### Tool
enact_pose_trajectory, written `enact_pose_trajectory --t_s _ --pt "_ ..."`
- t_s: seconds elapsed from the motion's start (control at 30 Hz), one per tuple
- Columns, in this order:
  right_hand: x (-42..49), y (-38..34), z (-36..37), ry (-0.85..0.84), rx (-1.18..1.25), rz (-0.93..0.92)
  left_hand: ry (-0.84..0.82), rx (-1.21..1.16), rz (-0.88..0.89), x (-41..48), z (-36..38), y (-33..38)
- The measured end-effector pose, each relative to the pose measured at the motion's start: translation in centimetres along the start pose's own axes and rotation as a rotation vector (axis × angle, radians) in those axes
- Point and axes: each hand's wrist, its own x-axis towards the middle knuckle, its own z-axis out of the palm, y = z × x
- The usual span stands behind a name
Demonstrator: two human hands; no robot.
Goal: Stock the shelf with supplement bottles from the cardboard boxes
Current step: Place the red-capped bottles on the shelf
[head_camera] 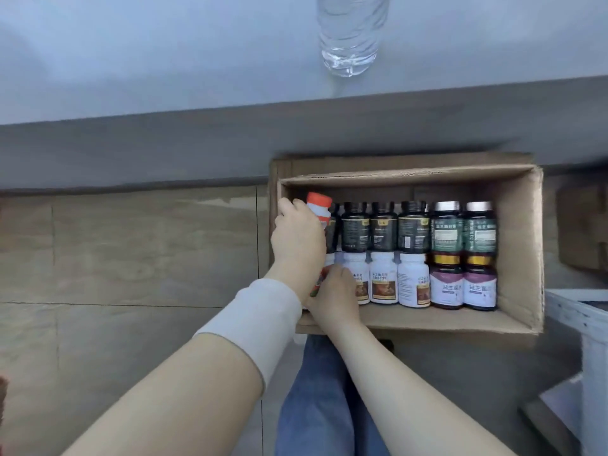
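An open cardboard box (519, 245) sits on the floor below a grey shelf edge, packed with supplement bottles in two rows: dark bottles (383, 227) behind, white bottles (383, 279) in front, green-labelled (447, 230) and purple-labelled ones (478, 286) at the right. My left hand (297, 240) grips a white bottle with an orange cap (319, 205) at the box's left end. Just below it, my right hand (335, 292) closes around another bottle (317, 284) with an orange and green label, mostly hidden.
A clear plastic water bottle (352, 34) stands on the grey shelf top (164, 60) above. A white crate (579, 314) is at the right, with another cardboard box (582, 225) beyond it. My jeans-clad legs (316, 399) are below the box, on a tiled floor.
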Motion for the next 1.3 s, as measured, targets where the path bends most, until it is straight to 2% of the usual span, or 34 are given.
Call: enact_pose_trajectory --t_s 0.1,0.2,0.27,0.5,0.63,0.73,1.0,1.1,1.17,1.3 --pt "0.3 -0.1 0.5 0.034 0.129 0.037 0.118 0.076 -0.002 0.2 -0.1 0.3" --pt "0.4 0.3 0.6 0.012 0.193 0.066 0.049 0.036 0.118 0.4 0.2 0.7" --pt "0.3 0.8 0.4 -0.004 0.218 0.076 0.028 -0.047 0.126 0.7 -0.2 0.6" --pt "-3.7 2.9 -5.8 0.012 0.323 0.092 -0.157 -0.548 0.056 -1.2 -4.9 -0.1" --pt "-9.8 3.4 -10.9 0.096 0.525 0.101 -0.353 -0.898 0.045 -5.6 -10.6 -0.5" --pt "-15.5 3.8 -13.9 0.172 0.622 0.084 -0.533 -1.040 0.112 -10.1 -14.7 0.3" --pt "-32.5 6.9 -14.2 0.480 0.959 0.085 -0.909 -1.062 0.524 -24.1 -20.4 5.0" --pt "-39.7 9.4 -12.3 0.579 1.081 0.096 -1.042 -1.091 0.536 -30.5 -20.9 6.2" --pt "-44.6 11.3 -10.4 0.675 1.168 0.101 -1.100 -1.059 0.585 -35.2 -20.5 6.9" --pt "-53.5 16.1 -5.6 0.856 1.353 0.095 -1.196 -0.871 0.799 -45.0 -18.5 8.0"
